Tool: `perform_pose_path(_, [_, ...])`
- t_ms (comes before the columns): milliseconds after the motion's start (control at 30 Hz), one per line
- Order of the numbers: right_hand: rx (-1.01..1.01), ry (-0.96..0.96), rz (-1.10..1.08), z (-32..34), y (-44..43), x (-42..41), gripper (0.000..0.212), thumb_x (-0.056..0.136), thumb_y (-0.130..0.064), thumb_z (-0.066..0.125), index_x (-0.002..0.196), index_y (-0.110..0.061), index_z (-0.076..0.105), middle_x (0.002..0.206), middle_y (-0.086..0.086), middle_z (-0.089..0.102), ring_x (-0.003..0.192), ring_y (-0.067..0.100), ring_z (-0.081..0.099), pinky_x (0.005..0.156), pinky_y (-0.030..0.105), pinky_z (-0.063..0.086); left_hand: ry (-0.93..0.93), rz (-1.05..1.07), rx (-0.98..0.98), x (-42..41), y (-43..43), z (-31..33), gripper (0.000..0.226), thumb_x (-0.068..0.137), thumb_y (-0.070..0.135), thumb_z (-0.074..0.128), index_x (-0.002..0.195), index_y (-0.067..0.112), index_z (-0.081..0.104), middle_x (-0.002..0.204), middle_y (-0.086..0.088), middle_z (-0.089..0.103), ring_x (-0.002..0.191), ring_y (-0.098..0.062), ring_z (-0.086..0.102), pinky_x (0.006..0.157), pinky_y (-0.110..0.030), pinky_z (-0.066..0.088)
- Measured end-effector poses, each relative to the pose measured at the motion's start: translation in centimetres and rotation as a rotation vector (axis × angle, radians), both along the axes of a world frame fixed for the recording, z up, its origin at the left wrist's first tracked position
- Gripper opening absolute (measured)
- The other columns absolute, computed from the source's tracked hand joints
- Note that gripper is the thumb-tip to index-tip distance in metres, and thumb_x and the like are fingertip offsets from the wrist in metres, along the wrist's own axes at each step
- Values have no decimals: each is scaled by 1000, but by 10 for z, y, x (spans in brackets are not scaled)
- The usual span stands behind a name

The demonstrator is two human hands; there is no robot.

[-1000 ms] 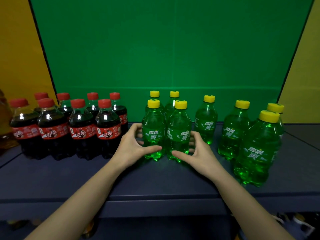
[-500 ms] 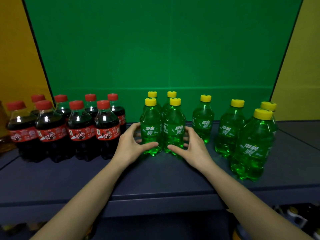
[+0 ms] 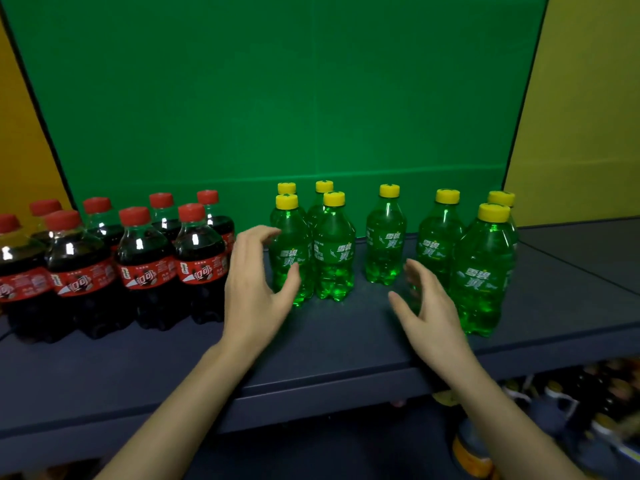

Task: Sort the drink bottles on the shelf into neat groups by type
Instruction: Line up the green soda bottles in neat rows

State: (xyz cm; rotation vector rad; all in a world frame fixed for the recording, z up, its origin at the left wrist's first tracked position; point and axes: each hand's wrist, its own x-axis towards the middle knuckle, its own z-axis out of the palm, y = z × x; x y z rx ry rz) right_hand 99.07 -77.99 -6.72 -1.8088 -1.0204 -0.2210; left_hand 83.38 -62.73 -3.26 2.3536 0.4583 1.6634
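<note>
Several dark cola bottles with red caps (image 3: 145, 268) stand packed together at the left of the dark shelf (image 3: 329, 344). A tight cluster of green bottles with yellow caps (image 3: 332, 254) stands in the middle. One lone green bottle (image 3: 385, 244) and a loose group of green bottles (image 3: 481, 268) stand to the right. My left hand (image 3: 256, 289) hovers open just left of the cluster, fingers spread, holding nothing. My right hand (image 3: 429, 310) is open in front of the loose group, below the lone bottle.
A green panel (image 3: 277, 98) closes the back of the shelf, with yellow walls at both sides. The shelf's front edge runs just below my wrists. More bottles (image 3: 571, 410) sit on a lower level at the bottom right.
Both hands have let go of the middle green cluster. The left drew back slightly; the right swung away to the right toward the loose green bottles. The view shifted right.
</note>
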Motion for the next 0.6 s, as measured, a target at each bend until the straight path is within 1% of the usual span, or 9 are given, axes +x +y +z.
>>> perform_pose_path(67, [0, -18, -21, -7, -15, 0, 57, 91, -14, 55, 142, -11, 31, 141, 4, 42, 130, 16, 41, 103, 21, 28, 38, -100, 74, 4, -13, 2, 22, 81, 14, 58, 102, 5, 56, 99, 0, 53, 93, -10, 50, 83, -17, 41])
perform_pose_path(100, [-10, -24, -19, -9, -19, 0, 57, 91, -13, 54, 143, -11, 29, 141, 3, 41, 131, 15, 40, 102, 19, 26, 81, -156, 85, 8, -21, 1, 17, 82, 15, 56, 97, 7, 57, 95, 0, 55, 89, -11, 51, 80, -20, 43])
perform_pose_path(167, [-29, -29, -16, -8, -24, 4, 57, 92, -13, 52, 144, -12, 28, 142, 3, 41, 131, 15, 39, 104, 20, 26, 194, -244, 53, 20, -36, -3, 16, 83, 19, 55, 96, 10, 57, 93, 2, 56, 87, -9, 51, 78, -21, 42])
perform_pose_path(267, [-11, 10, 6, -3, -30, 15, 53, 92, -8, 52, 141, -10, 32, 139, 4, 45, 127, 13, 44, 105, 23, 33, 327, -306, -86, 43, -51, -10, 28, 85, 21, 60, 110, 12, 53, 103, 5, 52, 95, -8, 49, 84, -19, 40])
perform_pose_path(367, [-18, 37, 45, 1, -36, 30, 48, 91, -3, 50, 137, -9, 37, 127, 0, 49, 115, 9, 49, 88, 2, 37, 406, -297, -245, 69, -55, -12, 48, 87, 21, 60, 130, 11, 41, 127, -1, 48, 116, -15, 48, 101, -29, 37])
perform_pose_path(400, [-22, 36, 46, 2, -37, 35, 46, 91, -2, 51, 135, -9, 39, 123, -1, 49, 110, 9, 51, 83, -1, 38, 430, -287, -291, 78, -56, -12, 55, 88, 22, 59, 135, 10, 34, 136, -4, 43, 124, -17, 44, 106, -31, 34])
perform_pose_path(433, [-21, 32, 41, 3, -38, 40, 44, 90, -1, 52, 132, -9, 41, 119, 0, 50, 104, 8, 54, 80, -2, 39, 449, -278, -333, 86, -57, -12, 61, 89, 23, 59, 140, 9, 28, 144, -6, 37, 131, -19, 39, 109, -32, 31])
perform_pose_path(500, [-12, 9, 31, 3, -41, 49, 39, 88, 0, 54, 125, -8, 46, 113, 2, 52, 93, 4, 55, 76, -1, 41, 474, -255, -402, 103, -59, -13, 71, 90, 24, 57, 144, 7, 16, 152, -8, 25, 138, -21, 29, 113, -29, 24])
perform_pose_path(600, [-13, -52, 4, 6, -43, 63, 31, 87, -4, 57, 116, -7, 48, 105, 1, 51, 85, 4, 54, 74, 9, 44, 458, -205, -494, 126, -59, -10, 76, 91, 22, 57, 146, 2, 7, 154, -12, 18, 141, -22, 23, 109, -23, 18])
